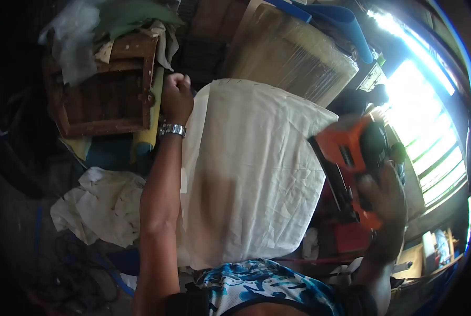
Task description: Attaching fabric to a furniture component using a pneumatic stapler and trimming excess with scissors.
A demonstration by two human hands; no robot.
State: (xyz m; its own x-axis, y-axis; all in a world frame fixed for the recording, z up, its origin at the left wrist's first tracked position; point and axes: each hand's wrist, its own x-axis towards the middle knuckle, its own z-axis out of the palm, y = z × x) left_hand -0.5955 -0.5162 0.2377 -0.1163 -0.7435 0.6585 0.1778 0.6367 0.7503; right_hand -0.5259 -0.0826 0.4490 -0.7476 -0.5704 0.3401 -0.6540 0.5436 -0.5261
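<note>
A cream fabric-covered panel [256, 158] lies in front of me, with a row of small marks along its top edge. My left hand [176, 97] is at the panel's top left edge, fingers curled closed; what they hold is hidden. A silver watch [172, 130] is on that wrist. My right hand [384, 200] grips an orange and black staple gun [346, 147], blurred by motion, at the panel's right edge. Its nose is near the fabric's upper right side; whether they touch I cannot tell.
A wooden frame [96, 126] with loose fabric and plastic sits upper left. Crumpled cream cloth [96, 205] lies lower left. A plastic-wrapped padded board [293, 58] stands beyond the panel, beside a blue curved piece [346, 31]. A bright slatted window [430, 152] is at right; dark cords lie lower left.
</note>
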